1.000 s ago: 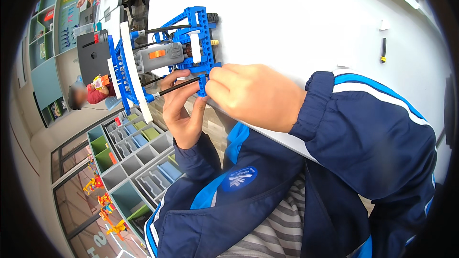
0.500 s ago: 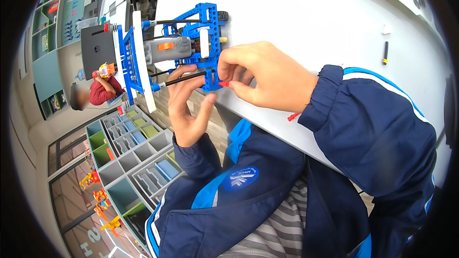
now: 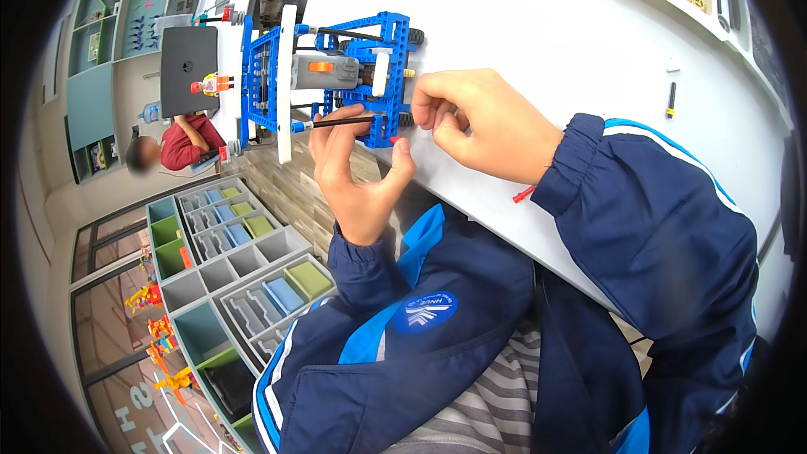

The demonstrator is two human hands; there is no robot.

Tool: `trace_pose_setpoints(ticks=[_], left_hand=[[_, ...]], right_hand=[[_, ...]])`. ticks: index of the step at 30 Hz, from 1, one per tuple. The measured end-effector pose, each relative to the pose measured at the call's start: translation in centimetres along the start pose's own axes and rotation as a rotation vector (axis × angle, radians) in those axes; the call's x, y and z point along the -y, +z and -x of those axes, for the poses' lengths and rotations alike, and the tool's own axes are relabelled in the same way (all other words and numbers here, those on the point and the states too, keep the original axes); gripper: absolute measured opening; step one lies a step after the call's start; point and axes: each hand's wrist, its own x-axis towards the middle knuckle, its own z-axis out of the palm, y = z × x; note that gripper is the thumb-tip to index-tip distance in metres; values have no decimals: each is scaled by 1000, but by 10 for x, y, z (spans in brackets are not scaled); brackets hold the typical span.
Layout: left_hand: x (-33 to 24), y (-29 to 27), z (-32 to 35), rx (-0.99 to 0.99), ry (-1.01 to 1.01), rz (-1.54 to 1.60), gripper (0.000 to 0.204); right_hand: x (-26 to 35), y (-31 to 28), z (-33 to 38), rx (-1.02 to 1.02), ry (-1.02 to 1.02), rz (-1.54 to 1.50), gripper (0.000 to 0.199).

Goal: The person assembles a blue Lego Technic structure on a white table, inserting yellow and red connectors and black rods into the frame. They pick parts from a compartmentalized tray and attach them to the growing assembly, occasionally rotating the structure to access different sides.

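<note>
One lettered badge [image 3: 425,312], left fingers [image 3: 340,142] touching model [image 3: 332,75]

The blue wheeled model [image 3: 397,59], grey box [image 3: 336,76] inside, sits at the table's [image 3: 521,17] edge.

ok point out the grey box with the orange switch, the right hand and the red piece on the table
Grey box [image 3: 339,74], head view: its grey casing
Right hand [image 3: 487,124], head view: back of the hand
Red piece [image 3: 523,195], head view: its visible middle

A blue badge [image 3: 425,313] and window [image 3: 109,315] bear lettering [image 3: 440,302], the laptop [image 3: 187,94] a logo [image 3: 188,66].
</note>
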Motion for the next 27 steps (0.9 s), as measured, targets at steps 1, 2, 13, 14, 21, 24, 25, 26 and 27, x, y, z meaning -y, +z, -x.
trace_pose_setpoints(ticks=[1, 2, 13, 14, 21, 24, 25, 26, 27], left_hand=[[1, -1, 0, 3, 18, -4, 29], [1, -2, 1, 7, 34, -4, 28], [-4, -23, 22, 71, 83, -44, 24], [-3, -23, 24, 67, 88, -46, 24], [8, -23, 20, 137, 174, -68, 20], [5, -29, 25, 146, 210, -36, 26], [3, -35, 30, 140, 208, -27, 28], [0, -38, 34, 141, 214, -26, 31], [-2, -40, 40, 118, 214, -43, 31]], right_hand=[[1, 0, -1, -1, 14, -5, 13], [4, 0, 1, -2, 11, -4, 12], [15, 0, 22, 52, 35, 69, 17], [13, 0, 25, 43, -10, 51, 17], [8, -7, 28, 99, 42, 104, 15], [19, -11, 33, 143, 92, 134, 14], [25, -7, 36, 156, 111, 147, 13], [30, -5, 39, 171, 97, 199, 13], [33, -4, 43, 183, 82, 258, 13]])
